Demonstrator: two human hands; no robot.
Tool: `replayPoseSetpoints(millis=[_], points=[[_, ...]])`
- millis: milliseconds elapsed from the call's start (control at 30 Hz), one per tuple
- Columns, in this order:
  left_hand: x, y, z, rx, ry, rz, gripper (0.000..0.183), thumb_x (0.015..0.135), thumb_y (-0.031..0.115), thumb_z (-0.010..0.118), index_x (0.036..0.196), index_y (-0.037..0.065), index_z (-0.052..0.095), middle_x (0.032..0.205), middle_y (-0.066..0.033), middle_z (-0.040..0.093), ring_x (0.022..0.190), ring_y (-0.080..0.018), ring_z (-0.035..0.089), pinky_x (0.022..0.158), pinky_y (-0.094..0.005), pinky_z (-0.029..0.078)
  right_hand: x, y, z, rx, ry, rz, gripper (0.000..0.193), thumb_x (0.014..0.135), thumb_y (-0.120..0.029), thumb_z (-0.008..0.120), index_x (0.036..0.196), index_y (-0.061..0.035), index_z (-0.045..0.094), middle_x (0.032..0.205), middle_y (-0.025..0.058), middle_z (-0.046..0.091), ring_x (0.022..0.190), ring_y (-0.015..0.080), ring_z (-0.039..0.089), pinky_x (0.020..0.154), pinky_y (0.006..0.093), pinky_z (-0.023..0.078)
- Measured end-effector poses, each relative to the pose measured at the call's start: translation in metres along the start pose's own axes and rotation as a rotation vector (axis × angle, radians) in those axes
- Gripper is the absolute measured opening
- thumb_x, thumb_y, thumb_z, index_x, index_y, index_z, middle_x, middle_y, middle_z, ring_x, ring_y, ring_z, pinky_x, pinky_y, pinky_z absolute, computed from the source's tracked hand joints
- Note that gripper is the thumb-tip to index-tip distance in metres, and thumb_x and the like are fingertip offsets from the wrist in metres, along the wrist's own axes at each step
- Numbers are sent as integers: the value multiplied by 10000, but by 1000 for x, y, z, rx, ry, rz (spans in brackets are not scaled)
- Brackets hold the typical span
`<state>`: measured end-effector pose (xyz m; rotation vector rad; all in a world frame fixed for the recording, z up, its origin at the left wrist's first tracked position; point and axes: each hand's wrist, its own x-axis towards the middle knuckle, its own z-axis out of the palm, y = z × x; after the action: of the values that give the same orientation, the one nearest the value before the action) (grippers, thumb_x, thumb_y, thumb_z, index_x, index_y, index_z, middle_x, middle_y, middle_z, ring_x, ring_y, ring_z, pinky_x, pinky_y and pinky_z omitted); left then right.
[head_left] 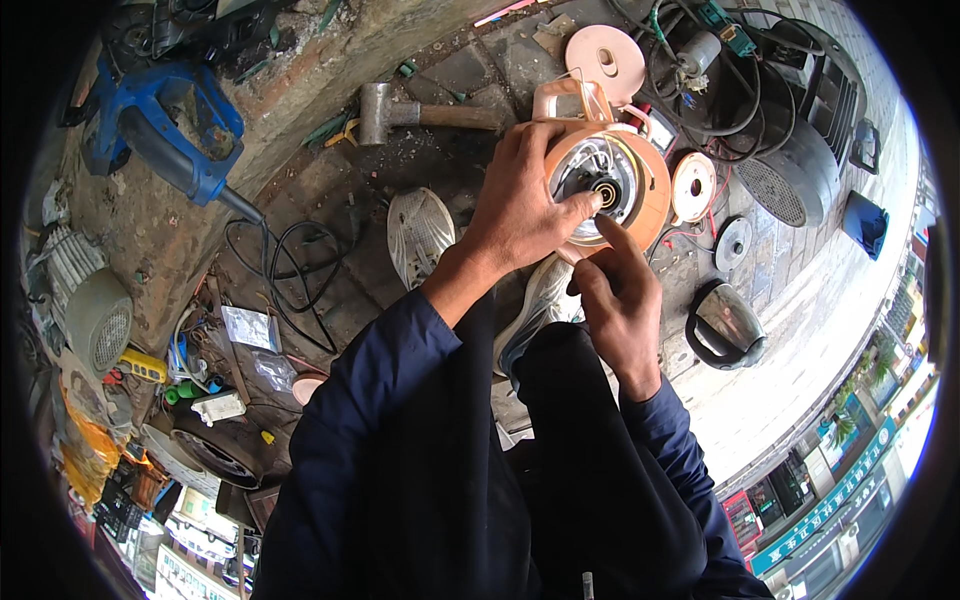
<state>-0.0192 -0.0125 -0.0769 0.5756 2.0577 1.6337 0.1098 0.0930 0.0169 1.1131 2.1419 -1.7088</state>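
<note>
A peach-coloured round appliance housing (655, 190) with its metal inside exposed sits in front of me. At its middle are a dark hub and brass-coloured rings. My left hand (522, 200) grips the housing's left side, its thumb lying across the opening by the hub. My right hand (622, 300) is at the near rim, with its index finger reaching up to the inside. Its other fingers are curled against the thumb; what they hold, if anything, is hidden. Just behind the housing are a peach handle (545, 100) and a peach disc (607, 62).
A hammer (385, 115) lies beyond my left hand, a blue power tool (175, 130) at far left. To the right are an open peach ring (693, 187), a grey disc (733, 243), a metal kettle (728, 322) and a grey motor-like machine (800, 175). Black cable (285, 265) coils on the paving.
</note>
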Motion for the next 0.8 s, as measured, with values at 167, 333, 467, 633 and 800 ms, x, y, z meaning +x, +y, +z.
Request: replayPoseSetpoints(millis=[167, 333, 467, 633, 800], points=[[0, 1, -1, -13, -13, 3, 718, 865, 154, 884, 1481, 12, 546, 1414, -214, 576, 1346, -380, 569, 1170, -491, 459, -1, 1, 0, -54, 33, 35, 577, 1010, 3, 631, 1550, 152, 494, 844, 98, 709, 757, 114, 658, 711, 294, 549], [0, 2, -1, -17, -13, -5, 716, 865, 151, 884, 1481, 13, 548, 1416, -213, 576, 1353, -378, 567, 1175, -490, 456, 2, -1, -4, -107, -39, 46, 564, 1032, -2, 620, 1561, 139, 488, 846, 88, 699, 758, 116, 654, 708, 285, 539], [0, 1, -1, -23, -11, -1, 711, 867, 147, 881, 1480, 13, 549, 1415, -212, 576, 1353, -376, 568, 1178, -490, 454, -2, 1, -1, -58, -2, 16, 553, 1068, -24, 619, 1584, 114, 478, 845, 76, 679, 763, 117, 648, 711, 273, 524], [0, 0, -1, -16, -6, 18, 706, 867, 133, 876, 1479, 10, 546, 1411, -210, 577, 1354, -376, 565, 1182, -488, 451, 3, 4, -3, -162, -32, 29, 606, 998, 1, 642, 1567, 140, 484, 858, 88, 721, 754, 125, 665, 715, 294, 552], [-1, 0, 1, -13, -3, -7, 713, 863, 115, 876, 1484, 12, 541, 1421, -211, 570, 1356, -378, 564, 1185, -489, 449, -3, 2, -2, 31, -16, 30, 606, 1041, -24, 607, 1609, 114, 451, 822, 73, 685, 743, 111, 646, 698, 273, 522]])
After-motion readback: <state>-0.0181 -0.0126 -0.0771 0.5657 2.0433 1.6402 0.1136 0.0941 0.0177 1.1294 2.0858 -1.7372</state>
